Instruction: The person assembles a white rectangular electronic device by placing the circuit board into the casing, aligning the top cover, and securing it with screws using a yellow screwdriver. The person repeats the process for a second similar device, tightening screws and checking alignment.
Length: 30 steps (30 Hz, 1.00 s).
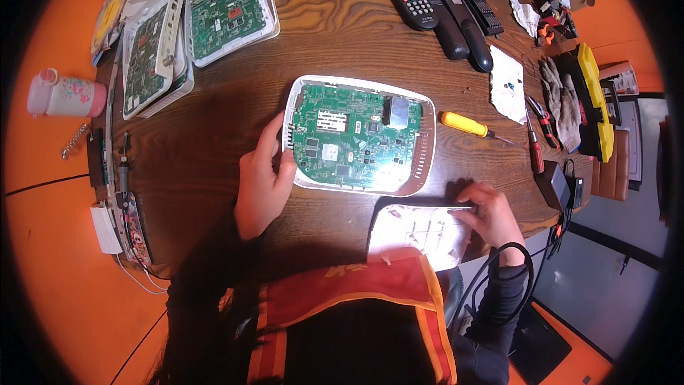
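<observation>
A white plastic housing (432, 110) lies open on the table in front of me, with a green circuit board (356, 142) set inside it. The board carries a silver metal block (400, 112) near its upper right. My left hand (265, 185) grips the housing by its left wall, thumb and fingers on either side of the rim. Nearer to me, my right hand (491, 214) pinches the right edge of a white plastic cover (413, 232). The cover is tilted at the table's front edge, its inner side with ribs facing up, and is apart from the housing.
A yellow-handled screwdriver (467, 125) lies right of the housing. Remote controls (410, 0) lie at the back. More opened housings with boards (228, 14) stand at the back left, beyond a pink bottle (68, 94). Gloves (566, 110) and a red screwdriver (536, 146) lie far right.
</observation>
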{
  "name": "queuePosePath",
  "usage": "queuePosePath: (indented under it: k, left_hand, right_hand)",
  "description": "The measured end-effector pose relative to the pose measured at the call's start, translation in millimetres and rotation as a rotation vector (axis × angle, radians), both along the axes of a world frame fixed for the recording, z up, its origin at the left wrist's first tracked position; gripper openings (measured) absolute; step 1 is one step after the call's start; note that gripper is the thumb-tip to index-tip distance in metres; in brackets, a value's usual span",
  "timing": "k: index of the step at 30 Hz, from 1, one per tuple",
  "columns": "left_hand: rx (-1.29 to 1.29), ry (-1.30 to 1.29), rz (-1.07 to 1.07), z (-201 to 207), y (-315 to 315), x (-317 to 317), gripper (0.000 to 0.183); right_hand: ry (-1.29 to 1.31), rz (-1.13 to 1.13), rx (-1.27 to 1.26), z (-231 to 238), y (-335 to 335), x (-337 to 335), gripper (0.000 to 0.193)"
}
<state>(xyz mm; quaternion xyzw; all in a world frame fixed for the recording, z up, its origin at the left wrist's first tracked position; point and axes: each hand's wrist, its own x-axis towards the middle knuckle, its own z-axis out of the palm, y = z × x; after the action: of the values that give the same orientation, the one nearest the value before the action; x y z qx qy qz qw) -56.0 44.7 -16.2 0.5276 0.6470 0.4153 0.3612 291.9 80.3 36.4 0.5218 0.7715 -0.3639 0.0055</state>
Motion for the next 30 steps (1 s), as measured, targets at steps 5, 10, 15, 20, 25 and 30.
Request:
queuePosePath:
  k: [5,10,15,20,25,30]
  left_hand:
    - [0.099,0.026,0.002,-5.6,2.2,0.5,0.046]
    - [0.097,0.068,0.011,-5.5,0.6,1.9,0.048]
    - [0.031,0.051,0.023,-5.7,1.5,1.1,0.046]
    - [0.002,0.029,0.037,-11.2,1.1,-0.8,0.044]
    - [0.007,0.046,0.046,-15.1,0.1,-1.7,0.044]
    - [0.123,0.079,0.003,-14.5,2.5,-1.9,0.044]
  right_hand:
    - [0.438,-0.308,-0.186,17.1,4.0,30.2,0.014]
    - [0.636,-0.557,-0.086,20.0,14.0,43.0,0.016]
    - [0.753,-0.544,-0.117,17.3,17.4,40.3,0.016]
    - [0.765,-0.592,-0.037,13.5,17.0,34.1,0.014]
    - [0.981,-0.784,-0.001,1.4,28.9,25.0,0.010]
    - [1.067,-1.014,0.329,-24.5,61.4,21.4,0.012]
